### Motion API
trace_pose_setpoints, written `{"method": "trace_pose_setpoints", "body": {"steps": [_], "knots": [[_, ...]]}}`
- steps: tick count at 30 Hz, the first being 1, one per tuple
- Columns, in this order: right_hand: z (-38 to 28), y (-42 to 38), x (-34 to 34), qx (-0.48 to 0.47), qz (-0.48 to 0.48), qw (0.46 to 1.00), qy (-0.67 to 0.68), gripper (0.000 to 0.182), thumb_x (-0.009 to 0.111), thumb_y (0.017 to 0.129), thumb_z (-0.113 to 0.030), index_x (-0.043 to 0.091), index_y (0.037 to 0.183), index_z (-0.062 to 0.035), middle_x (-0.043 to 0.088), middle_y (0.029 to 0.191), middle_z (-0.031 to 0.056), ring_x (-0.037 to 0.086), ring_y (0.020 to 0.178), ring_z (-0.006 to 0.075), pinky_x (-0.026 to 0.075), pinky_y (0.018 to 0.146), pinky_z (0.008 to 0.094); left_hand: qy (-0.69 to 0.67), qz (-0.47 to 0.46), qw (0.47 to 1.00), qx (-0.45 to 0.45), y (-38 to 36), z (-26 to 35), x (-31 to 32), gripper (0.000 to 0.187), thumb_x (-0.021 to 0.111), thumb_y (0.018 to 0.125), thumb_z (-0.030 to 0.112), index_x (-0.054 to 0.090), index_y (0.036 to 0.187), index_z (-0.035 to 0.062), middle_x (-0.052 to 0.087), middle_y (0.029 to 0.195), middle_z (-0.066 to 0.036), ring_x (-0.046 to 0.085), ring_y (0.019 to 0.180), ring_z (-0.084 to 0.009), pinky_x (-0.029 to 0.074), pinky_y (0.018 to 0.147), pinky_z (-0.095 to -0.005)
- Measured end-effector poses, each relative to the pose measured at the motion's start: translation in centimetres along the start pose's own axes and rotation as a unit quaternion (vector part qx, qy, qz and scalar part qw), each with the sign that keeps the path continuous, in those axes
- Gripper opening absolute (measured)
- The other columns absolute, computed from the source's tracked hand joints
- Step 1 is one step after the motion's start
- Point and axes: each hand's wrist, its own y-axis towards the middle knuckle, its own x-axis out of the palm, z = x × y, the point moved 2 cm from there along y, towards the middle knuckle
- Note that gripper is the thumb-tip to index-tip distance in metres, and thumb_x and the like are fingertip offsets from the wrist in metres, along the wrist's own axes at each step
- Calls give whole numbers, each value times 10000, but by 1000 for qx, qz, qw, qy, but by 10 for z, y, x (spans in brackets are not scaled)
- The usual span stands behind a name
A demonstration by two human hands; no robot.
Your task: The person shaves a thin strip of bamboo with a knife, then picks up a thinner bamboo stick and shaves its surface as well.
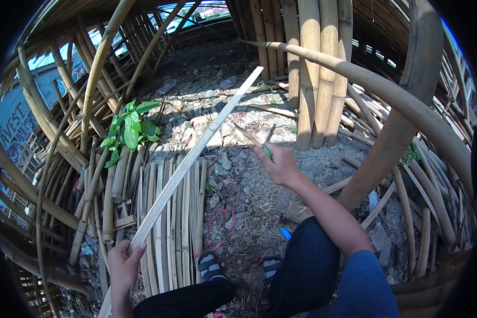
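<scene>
My left hand [125, 264] is closed around the lower part of a long pale bamboo strip [188, 158]. The strip slants up and away to the right, its far end raised over the rubble. In my right hand [279, 165] is a knife [249, 136], its narrow blade pointing up and left, with a bit of green showing at the grip. The blade is near the strip on its right side; a gap shows between them. Below the strip lies a row of split bamboo slats [183, 228] on the ground.
A thick bamboo pole [344, 66] arches across the upper right, close to a leaning post [389, 132]. Upright bamboo poles [318, 79] stand behind. Bamboo lies piled at both sides. A leafy plant [131, 130] grows at left. A pink string [233, 225] lies near my feet.
</scene>
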Motion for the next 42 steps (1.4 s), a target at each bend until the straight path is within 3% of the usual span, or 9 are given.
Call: {"method": "trace_pose_setpoints", "body": {"steps": [4, 6, 9, 10, 25, 33, 35, 41, 42], "knots": [[4, -1, -6, 55, 14, 998, -4, 614, 479, 984, -572, 568, 760, -6, 560, 579, 192, 588, 577, 389, 431, 574, 474, 122, 59, 991, -8, -15, 3, -12, 423, 724, 884, 301, 546, 694, -32, 490, 524, -118, 479, 475, -198, 358, 490, -384], [-1, -2, -8, 48, 2, 999, -1, 614, 476, 984, -572, 565, 764, -5, 558, 578, 192, 587, 580, 390, 429, 581, 478, 212, 125, 969, 36, -28, 10, -16, 429, 713, 883, 359, 571, 744, -21, 550, 580, -196, 564, 535, -360, 407, 533, -450], [-13, -3, -8, 42, 2, 999, -5, 615, 469, 985, -575, 560, 769, -6, 555, 578, 196, 586, 587, 392, 429, 599, 486, 252, 164, 952, 53, -43, 12, -22, 426, 712, 880, 390, 586, 779, -4, 579, 630, -210, 584, 617, -427, 430, 567, -481], [-17, -5, -12, 44, 7, 999, -10, 616, 465, 984, -578, 558, 771, -8, 555, 578, 201, 587, 591, 393, 430, 609, 490, 265, 180, 945, 66, -48, 13, -23, 443, 737, 857, 400, 580, 791, -8, 557, 599, -197, 578, 587, -392, 427, 567, -456], [-31, -25, -52, 87, 66, 991, 78, 641, 434, 985, -588, 556, 774, 5, 603, 672, 240, 613, 699, 432, 451, 692, 505, 246, 241, 933, 107, -119, 68, -48, 430, 716, 866, 396, 582, 816, -9, 585, 678, -217, 595, 681, -425, 426, 621, -485], [-31, -21, -49, 96, 95, 987, 85, 593, 370, 1025, -534, 569, 933, 18, 644, 779, 287, 640, 830, 476, 462, 773, 543, 252, 277, 921, 105, -134, 70, -54, 404, 750, 839, 356, 642, 905, -28, 568, 640, -211, 574, 588, -366, 431, 572, -412], [-34, -18, -52, 91, 120, 983, 102, 589, 360, 1029, -543, 560, 970, 7, 645, 792, 285, 639, 839, 473, 462, 770, 541, 230, 257, 937, 63, -137, 72, -56, 477, 726, 850, 447, 596, 844, -12, 545, 634, -212, 581, 651, -415, 421, 598, -467], [-28, -13, -57, 85, 83, 985, 127, 620, 381, 1023, -567, 597, 969, 12, 652, 824, 259, 644, 850, 429, 471, 794, 477, 206, 191, 959, 36, -128, 68, -57, 461, 758, 826, 400, 604, 758, -29, 505, 563, -167, 512, 527, -301, 404, 566, -416], [-22, -15, -57, 81, 70, 986, 128, 624, 379, 1032, -551, 597, 930, 25, 644, 805, 211, 628, 811, 348, 470, 770, 429, 189, 172, 966, 39, -124, 65, -56, 451, 765, 822, 380, 604, 735, -33, 504, 556, -154, 499, 510, -275, 399, 557, -404]]}}
